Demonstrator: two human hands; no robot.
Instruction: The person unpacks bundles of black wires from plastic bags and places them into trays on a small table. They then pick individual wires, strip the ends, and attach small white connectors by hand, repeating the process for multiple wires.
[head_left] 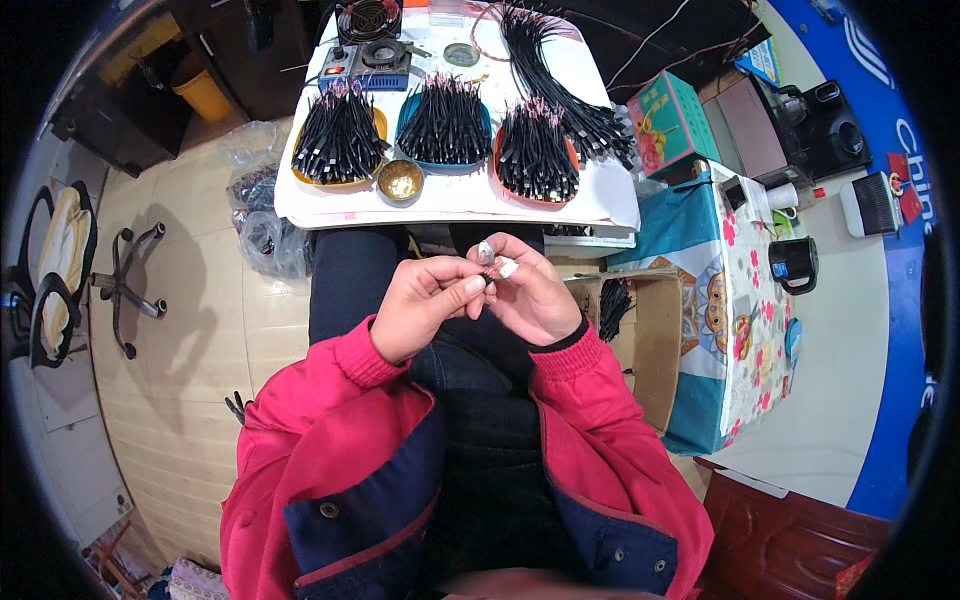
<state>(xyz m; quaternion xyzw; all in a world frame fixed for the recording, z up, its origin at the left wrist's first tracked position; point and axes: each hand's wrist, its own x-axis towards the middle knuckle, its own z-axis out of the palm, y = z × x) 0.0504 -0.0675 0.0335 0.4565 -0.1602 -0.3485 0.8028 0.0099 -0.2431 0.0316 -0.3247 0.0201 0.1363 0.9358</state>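
Above my lap, my left hand (422, 300) and my right hand (532, 295) meet with their fingertips together. Between them is a small bundle of thin reddish wire ends (490, 274), with a dark bit beside the left thumb. Both hands are closed in a pinch on it; the fingers cover most of it. White and silvery wrappings cover two fingertips of my right hand. On the white table (450, 208) ahead stand a yellow tray (382, 125), a blue tray (487, 130) and a red tray (573, 155), heaped with short black cables (445, 118) with pinkish wire ends.
A brass-coloured bowl (400, 181) sits near the table's front edge. Behind the trays are a blue soldering unit (368, 68), a fan (369, 18) and long black cables (560, 80). An open cardboard box (655, 350) stands right of my lap, plastic bags (272, 240) left.
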